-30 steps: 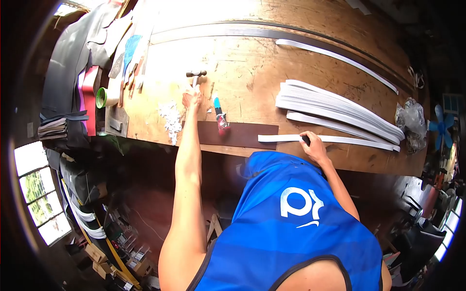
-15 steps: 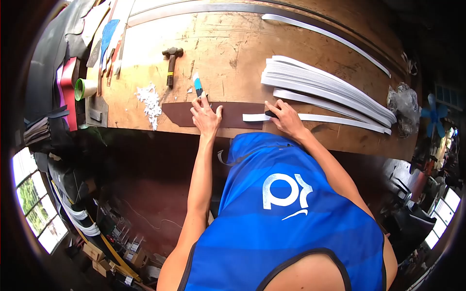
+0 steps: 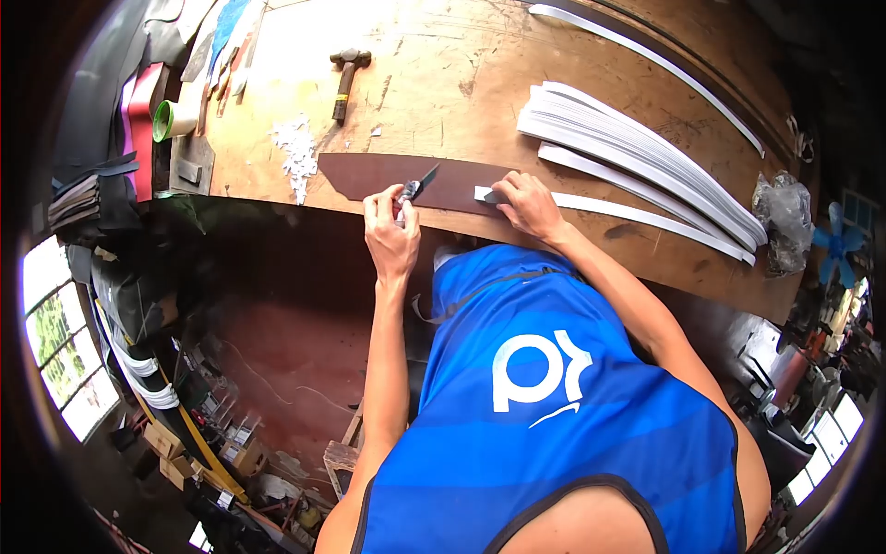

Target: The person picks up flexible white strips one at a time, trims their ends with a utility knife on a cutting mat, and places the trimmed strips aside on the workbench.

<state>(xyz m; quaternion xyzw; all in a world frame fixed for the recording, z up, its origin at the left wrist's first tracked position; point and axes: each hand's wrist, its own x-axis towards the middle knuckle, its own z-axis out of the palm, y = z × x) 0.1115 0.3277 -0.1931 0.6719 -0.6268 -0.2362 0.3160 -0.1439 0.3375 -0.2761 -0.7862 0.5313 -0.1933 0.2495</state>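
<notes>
My left hand (image 3: pixel 391 240) is closed around a knife (image 3: pixel 425 180), its dark blade pointing up and to the right over a long brown strip (image 3: pixel 369 175). The brown strip lies near the table's front edge, its left end cut at a slant. With bent fingers, my right hand (image 3: pixel 530 207) grips a small dark piece (image 3: pixel 496 198) on top of a white strip (image 3: pixel 618 210). That strip's left end rests on the brown strip, and the rest runs right beneath my hand.
A stack of white strips (image 3: pixel 628 148) lies at the right, with crumpled clear plastic (image 3: pixel 782 222) beyond. A hammer (image 3: pixel 345 88) and white scraps (image 3: pixel 297 157) lie left of centre. A green-rimmed cup (image 3: pixel 173 121) rests on the left. One white strip (image 3: pixel 655 71) lies farther back.
My left hand has taken up the knife, drawn it nearer and turned its blade to the right. My right hand's fingers have closed more over the small dark piece. The camera view has shifted.
</notes>
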